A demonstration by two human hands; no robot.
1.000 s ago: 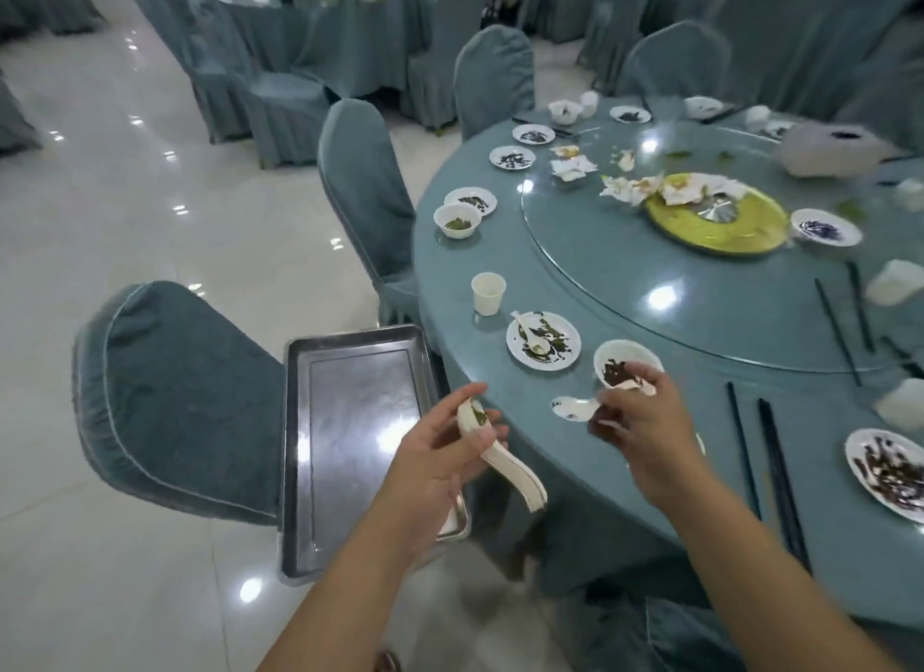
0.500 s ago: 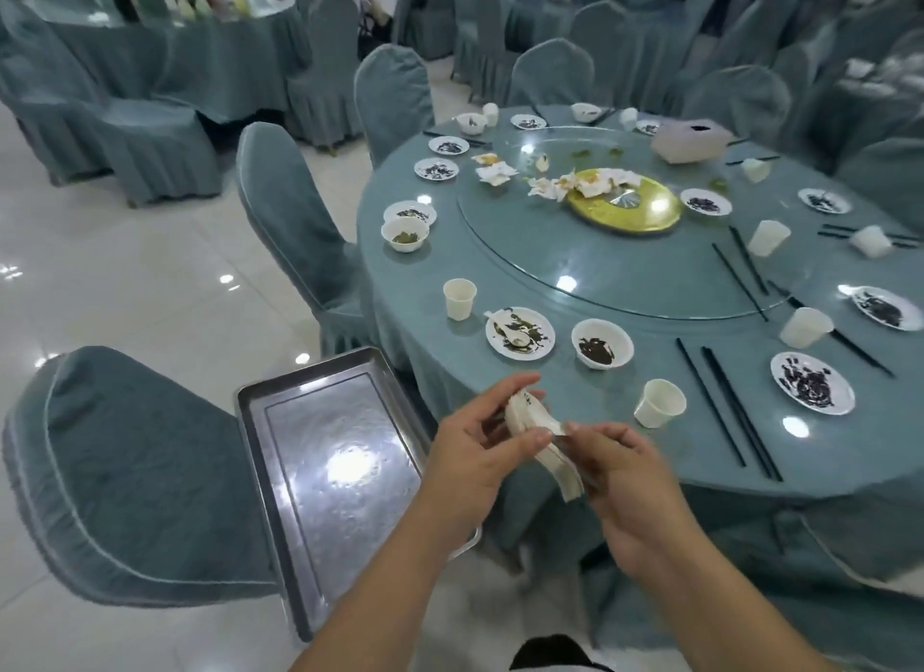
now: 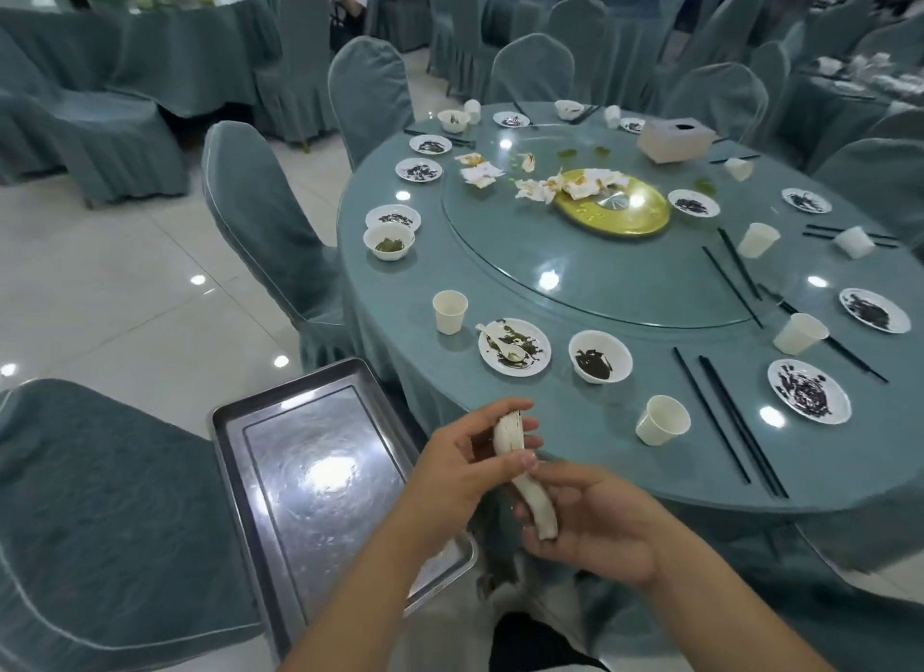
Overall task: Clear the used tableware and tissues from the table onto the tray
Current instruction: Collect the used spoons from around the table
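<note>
- Spoons (image 3: 525,476), white and stacked together, are held in both hands just off the near edge of the round table (image 3: 575,421), above the gap between the table and the tray.
- The left hand (image 3: 465,466) curls its fingers around the upper, bowl end of the stack, thumb on top.
- The right hand (image 3: 595,521) lies palm up beneath the handle end, its fingers loosely bent around it.
- The tray (image 3: 235,441), a bare metal rectangle, rests on a cloth-covered chair (image 3: 100,511) to the left of the hands, one corner close to the table's near edge.
- Near the table's near edge stand a paper cup (image 3: 662,420), a white bowl (image 3: 600,356) with dark scraps inside, and a plate (image 3: 515,346) carrying food remains and another spoon (image 3: 502,340).
- A second paper cup (image 3: 450,311) stands just left of that plate.
- Black chopsticks (image 3: 725,416) lie to the right of the bowl, beside a small plate (image 3: 809,390) of dark scraps.
- Crumpled tissues (image 3: 565,184) sit on the glass turntable (image 3: 600,271) at the table's middle, touching a gold dish (image 3: 612,211).
- A tissue box (image 3: 675,139) stands toward the far edge.
- More small plates, bowls and cups ring the table's left, far and right edges.
</note>
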